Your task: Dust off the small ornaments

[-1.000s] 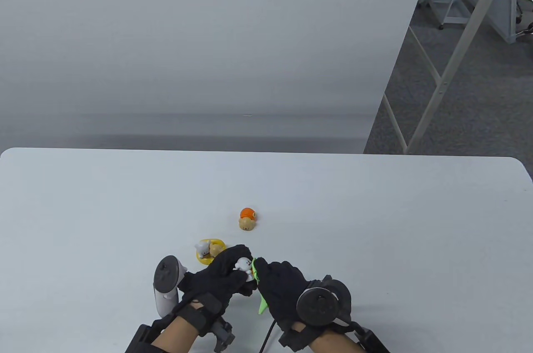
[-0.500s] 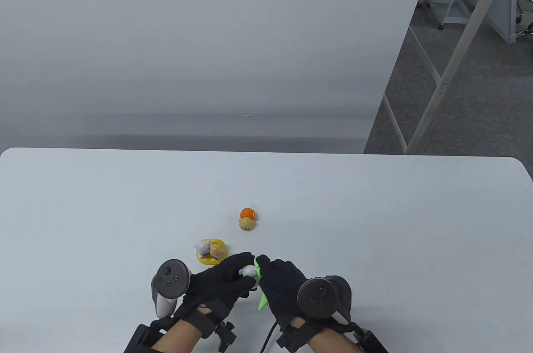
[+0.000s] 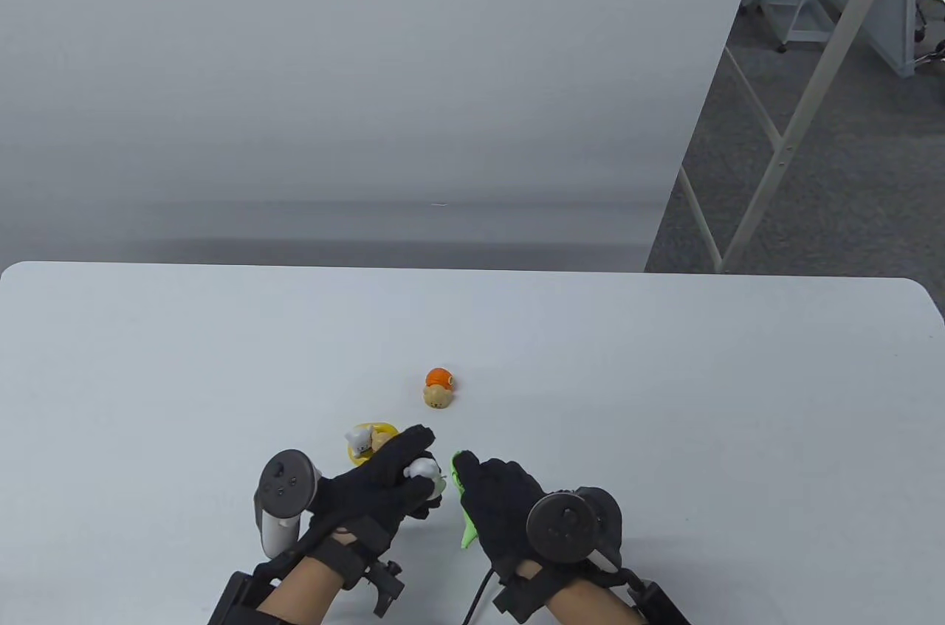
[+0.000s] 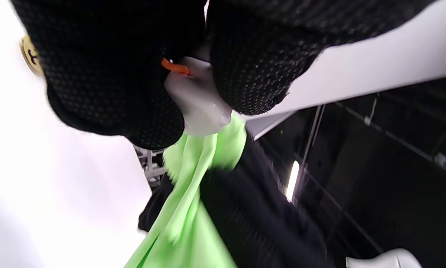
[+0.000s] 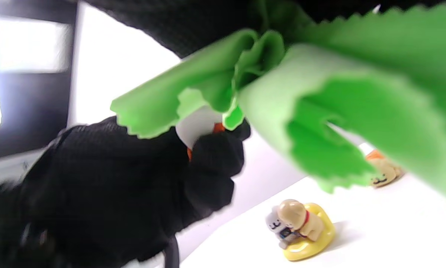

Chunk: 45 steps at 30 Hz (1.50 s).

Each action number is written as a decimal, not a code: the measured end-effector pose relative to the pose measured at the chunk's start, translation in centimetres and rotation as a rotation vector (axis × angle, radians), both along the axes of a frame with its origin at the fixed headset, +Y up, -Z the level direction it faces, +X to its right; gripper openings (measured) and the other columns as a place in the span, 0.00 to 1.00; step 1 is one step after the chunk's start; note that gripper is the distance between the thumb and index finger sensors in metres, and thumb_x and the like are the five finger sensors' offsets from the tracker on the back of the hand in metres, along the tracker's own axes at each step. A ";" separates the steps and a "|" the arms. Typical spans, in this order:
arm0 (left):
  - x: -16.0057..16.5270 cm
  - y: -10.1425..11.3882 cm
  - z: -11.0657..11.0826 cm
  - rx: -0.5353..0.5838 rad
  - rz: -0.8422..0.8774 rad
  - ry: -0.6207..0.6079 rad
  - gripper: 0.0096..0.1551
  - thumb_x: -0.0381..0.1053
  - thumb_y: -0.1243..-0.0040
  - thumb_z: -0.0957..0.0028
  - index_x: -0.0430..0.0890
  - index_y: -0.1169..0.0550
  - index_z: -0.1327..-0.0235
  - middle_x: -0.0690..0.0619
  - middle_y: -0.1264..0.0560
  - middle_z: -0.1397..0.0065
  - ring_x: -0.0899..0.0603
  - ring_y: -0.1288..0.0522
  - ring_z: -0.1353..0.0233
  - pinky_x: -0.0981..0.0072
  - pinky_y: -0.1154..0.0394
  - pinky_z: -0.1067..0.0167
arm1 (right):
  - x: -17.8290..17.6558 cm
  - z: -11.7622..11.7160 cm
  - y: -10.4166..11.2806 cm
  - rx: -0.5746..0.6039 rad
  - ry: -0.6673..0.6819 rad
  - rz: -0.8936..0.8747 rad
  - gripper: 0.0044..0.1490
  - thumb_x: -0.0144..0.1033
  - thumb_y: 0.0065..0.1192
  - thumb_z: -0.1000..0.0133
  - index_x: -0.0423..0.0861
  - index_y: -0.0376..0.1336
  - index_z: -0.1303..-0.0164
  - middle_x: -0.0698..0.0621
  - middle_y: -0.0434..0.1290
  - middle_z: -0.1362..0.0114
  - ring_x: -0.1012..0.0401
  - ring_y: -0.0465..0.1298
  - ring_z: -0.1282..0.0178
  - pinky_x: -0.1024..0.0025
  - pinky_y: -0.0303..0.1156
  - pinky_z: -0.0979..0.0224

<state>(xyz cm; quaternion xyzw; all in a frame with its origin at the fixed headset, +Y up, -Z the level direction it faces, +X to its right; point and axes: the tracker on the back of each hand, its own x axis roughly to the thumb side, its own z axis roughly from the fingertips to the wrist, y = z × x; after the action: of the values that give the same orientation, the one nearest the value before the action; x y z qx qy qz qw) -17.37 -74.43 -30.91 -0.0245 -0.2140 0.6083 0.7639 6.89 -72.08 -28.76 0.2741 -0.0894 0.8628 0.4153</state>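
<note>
Though gloves hide most of it, left hand (image 3: pixel 384 485) grip pinches white ornament (image 3: pixel 422 468), right hand (image 3: pixel 502 499) clutches green cloth (image 3: pixel 466 533)

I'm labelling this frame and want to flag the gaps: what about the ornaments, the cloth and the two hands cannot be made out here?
- White ornament: mostly hidden by the left hand in every view; its shape is unclear.
- Green cloth: table view shows only strips, the right hand covers the rest; blurred in both wrist views.
- Orange ornament: too small in the table view; blurred behind the cloth in the right wrist view.
- Yellow-based ornament: partly behind left fingertips.
</note>
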 end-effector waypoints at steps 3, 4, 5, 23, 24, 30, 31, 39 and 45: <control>1.2 0.4 0.4 0.024 -0.048 -0.026 0.38 0.46 0.28 0.50 0.34 0.26 0.27 0.33 0.21 0.34 0.35 0.08 0.49 0.47 0.06 0.57 | -0.4 0.2 -0.2 -0.078 -0.019 -0.049 0.27 0.23 0.67 0.41 0.29 0.65 0.33 0.23 0.78 0.45 0.36 0.81 0.55 0.26 0.75 0.45; 1.2 0.4 0.4 0.031 -0.047 -0.028 0.38 0.46 0.28 0.50 0.33 0.26 0.28 0.33 0.21 0.34 0.36 0.07 0.49 0.48 0.06 0.58 | -0.7 0.5 0.1 -0.048 -0.009 -0.051 0.27 0.22 0.67 0.41 0.27 0.66 0.34 0.22 0.78 0.46 0.36 0.80 0.56 0.25 0.74 0.46; 1.0 0.1 0.5 0.012 -0.014 -0.015 0.37 0.47 0.28 0.50 0.34 0.25 0.28 0.34 0.21 0.34 0.36 0.07 0.50 0.49 0.05 0.59 | -0.9 0.9 0.5 0.004 -0.013 -0.007 0.27 0.21 0.67 0.41 0.27 0.66 0.34 0.22 0.78 0.45 0.36 0.80 0.55 0.25 0.74 0.45; -0.3 -2.0 -0.7 -0.263 0.282 -0.070 0.36 0.43 0.35 0.44 0.35 0.31 0.22 0.29 0.27 0.28 0.37 0.09 0.48 0.52 0.06 0.56 | -0.9 1.8 1.4 0.218 0.101 0.091 0.26 0.24 0.69 0.41 0.32 0.67 0.33 0.24 0.78 0.43 0.37 0.80 0.53 0.26 0.74 0.42; 0.0 -2.0 -0.6 -0.306 0.347 -0.150 0.37 0.39 0.37 0.44 0.33 0.34 0.21 0.27 0.30 0.26 0.34 0.10 0.45 0.48 0.07 0.53 | -1.0 1.8 1.5 0.243 0.099 0.102 0.27 0.24 0.69 0.41 0.32 0.67 0.33 0.24 0.78 0.43 0.37 0.80 0.53 0.26 0.74 0.42; -0.3 -1.4 -0.3 -0.197 0.215 -0.035 0.41 0.47 0.29 0.50 0.31 0.28 0.27 0.30 0.24 0.32 0.41 0.07 0.53 0.56 0.04 0.61 | -1.3 2.5 1.5 0.337 0.107 0.167 0.26 0.24 0.69 0.41 0.33 0.66 0.33 0.24 0.78 0.43 0.37 0.80 0.53 0.26 0.74 0.43; -0.1 -1.2 -0.2 -0.163 0.173 -0.028 0.40 0.47 0.29 0.51 0.30 0.27 0.28 0.30 0.24 0.33 0.41 0.07 0.53 0.56 0.04 0.61 | -1.6 2.7 1.5 0.354 0.117 0.194 0.27 0.23 0.69 0.41 0.33 0.66 0.33 0.24 0.78 0.43 0.37 0.80 0.53 0.26 0.74 0.42; 1.3 0.9 0.5 0.083 -0.109 -0.114 0.39 0.42 0.30 0.52 0.27 0.26 0.29 0.29 0.24 0.31 0.35 0.07 0.51 0.49 0.06 0.59 | -1.1 1.6 1.9 0.244 0.078 0.175 0.27 0.24 0.68 0.41 0.32 0.66 0.32 0.24 0.78 0.43 0.37 0.80 0.53 0.26 0.74 0.43; 1.0 -0.5 0.1 -0.009 0.103 -0.099 0.39 0.42 0.31 0.53 0.28 0.27 0.28 0.30 0.24 0.30 0.35 0.08 0.50 0.48 0.06 0.57 | 0.1 0.0 1.7 -0.014 0.123 0.004 0.26 0.23 0.67 0.41 0.32 0.66 0.32 0.23 0.78 0.43 0.36 0.80 0.53 0.25 0.74 0.43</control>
<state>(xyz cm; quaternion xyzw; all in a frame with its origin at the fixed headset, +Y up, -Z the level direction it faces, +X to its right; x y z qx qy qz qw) -16.39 -74.91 -30.81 -0.0471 -0.2498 0.6457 0.7200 7.03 -70.40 -28.79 0.3240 -0.0569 0.8458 0.4201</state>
